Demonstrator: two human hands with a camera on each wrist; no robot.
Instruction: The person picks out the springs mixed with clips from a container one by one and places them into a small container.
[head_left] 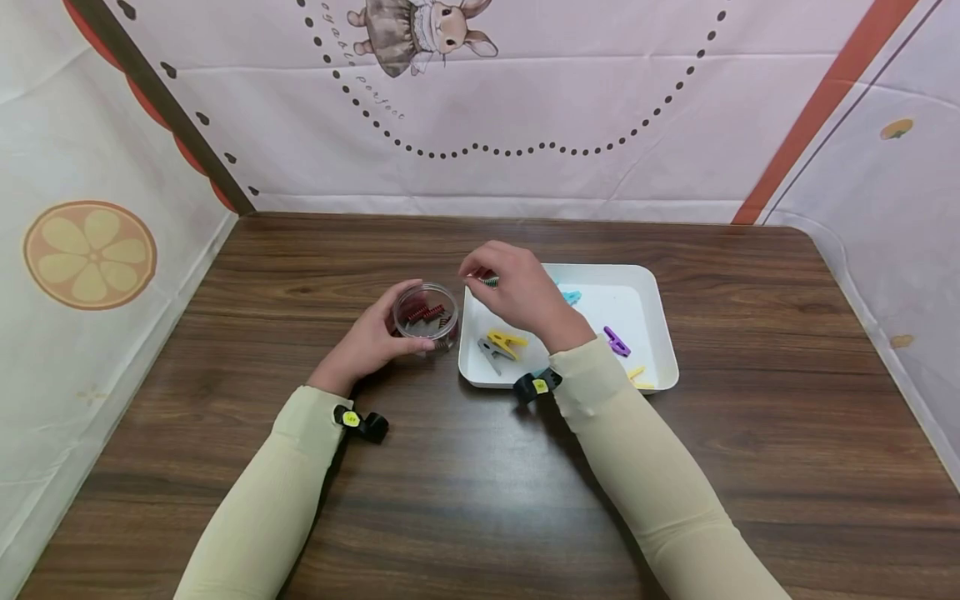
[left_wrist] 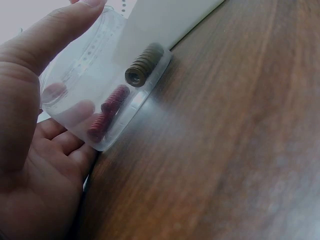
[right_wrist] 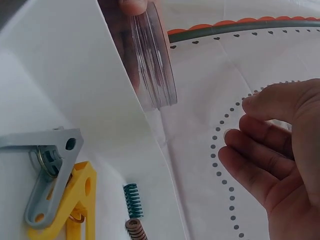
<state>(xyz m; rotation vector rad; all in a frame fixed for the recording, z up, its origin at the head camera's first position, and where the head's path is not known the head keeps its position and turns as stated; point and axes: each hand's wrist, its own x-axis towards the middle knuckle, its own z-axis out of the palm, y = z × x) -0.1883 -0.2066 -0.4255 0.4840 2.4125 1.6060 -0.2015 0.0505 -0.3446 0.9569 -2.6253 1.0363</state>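
Note:
My left hand [head_left: 366, 343] grips a small clear round jar [head_left: 426, 312] that stands on the table left of the white tray [head_left: 647, 287]. The left wrist view shows the left hand [left_wrist: 30, 130] round the jar [left_wrist: 95, 60], with red springs [left_wrist: 107, 112] and a brown spring [left_wrist: 144, 65] inside. My right hand [head_left: 519, 292] hovers over the tray's left edge beside the jar and pinches a small spring [head_left: 489, 282] at its fingertips. In the right wrist view the right hand [right_wrist: 280, 155] is curled and the pinched spring is hidden.
In the tray lie a grey clip [head_left: 491, 352], a yellow clip [head_left: 507, 341], a cyan clip [head_left: 572, 297], a purple clip [head_left: 617, 342] and yellow pieces [head_left: 637, 375]. A green spring [right_wrist: 132, 200] and a brown spring [right_wrist: 134, 230] lie by the grey clip [right_wrist: 45, 165]. Patterned cloth walls stand round the table.

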